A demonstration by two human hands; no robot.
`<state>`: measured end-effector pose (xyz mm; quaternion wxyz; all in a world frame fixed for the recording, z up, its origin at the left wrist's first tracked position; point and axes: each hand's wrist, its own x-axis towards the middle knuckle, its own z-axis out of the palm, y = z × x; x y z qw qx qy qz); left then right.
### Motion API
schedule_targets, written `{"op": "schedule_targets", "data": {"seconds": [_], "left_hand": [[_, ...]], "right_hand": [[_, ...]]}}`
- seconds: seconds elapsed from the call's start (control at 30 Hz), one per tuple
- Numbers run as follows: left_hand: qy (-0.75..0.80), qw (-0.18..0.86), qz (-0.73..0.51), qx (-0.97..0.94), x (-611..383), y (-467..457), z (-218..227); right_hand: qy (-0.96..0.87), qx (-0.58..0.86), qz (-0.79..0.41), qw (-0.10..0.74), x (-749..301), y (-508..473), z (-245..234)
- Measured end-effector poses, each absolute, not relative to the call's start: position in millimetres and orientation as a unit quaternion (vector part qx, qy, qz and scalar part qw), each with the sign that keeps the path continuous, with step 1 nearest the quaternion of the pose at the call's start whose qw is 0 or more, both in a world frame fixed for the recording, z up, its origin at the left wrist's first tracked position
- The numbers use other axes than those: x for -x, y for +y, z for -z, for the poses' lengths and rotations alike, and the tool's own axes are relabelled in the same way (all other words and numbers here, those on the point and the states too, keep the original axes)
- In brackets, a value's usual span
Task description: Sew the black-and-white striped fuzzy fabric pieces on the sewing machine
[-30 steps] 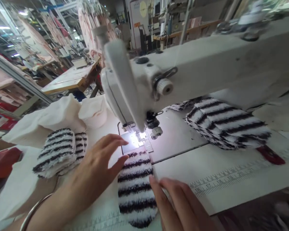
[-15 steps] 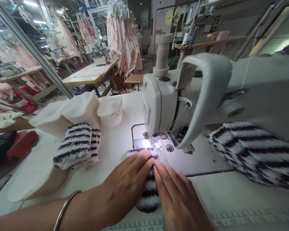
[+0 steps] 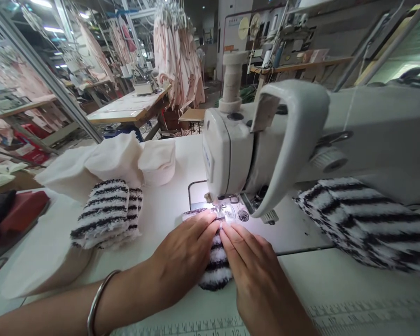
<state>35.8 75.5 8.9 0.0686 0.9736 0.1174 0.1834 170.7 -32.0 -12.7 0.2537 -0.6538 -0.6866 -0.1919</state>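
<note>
Striped cloth (image 3: 217,266) is sliding forward, now lying just before the sewing machine (image 3: 219,158), left hand (image 3: 184,261) and right hand (image 3: 257,268) pressing flat, fingers together, any pinch untellable; likely being light, soft, stretchy, it's wanting flat-fingered edge holds.

striped piece (image 3: 220,266): upper part mostly hidden under left hand (image 3: 184,256), right hand (image 3: 257,268) | sewing machine (image 3: 227,154), striped stack (image 3: 367,219): cut off, right edge | ruler (image 3: 357,316): some digits illegible

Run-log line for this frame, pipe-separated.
left hand: on striped fuzzy piece | right hand: on its right side | sewing machine: ahead of hands, needle area lit | striped stack: far right
</note>
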Motion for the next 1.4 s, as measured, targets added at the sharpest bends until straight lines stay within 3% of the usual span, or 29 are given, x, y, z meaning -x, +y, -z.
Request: {"op": "schedule_targets", "data": {"seconds": [0.27,0.57,0.73,0.93,1.1,1.4], "left_hand": [[0.083,0.139,-0.178,-0.971,-18,89,-39],[-0.025,0.151,-0.093,-0.984,-11,83,-50],[-0.026,0.145,-0.097,-0.984,-12,87,-41],[-0.002,0.154,-0.112,-0.982,-12,99,-37],[0.140,0.158,-0.184,-0.960,-9,106,-48],[0.246,0.144,-0.120,-0.951,0,97,-56]], "right_hand": [[-0.719,0.646,0.037,0.255,-198,-67,-1],[-0.697,0.671,0.178,0.181,-141,-98,23],[-0.666,0.688,0.178,0.228,-136,-87,28],[-0.672,0.680,0.169,0.240,-142,-74,26],[-0.652,0.689,0.142,0.283,-146,-68,24],[-0.666,0.691,0.096,0.265,-153,-72,17]]}}
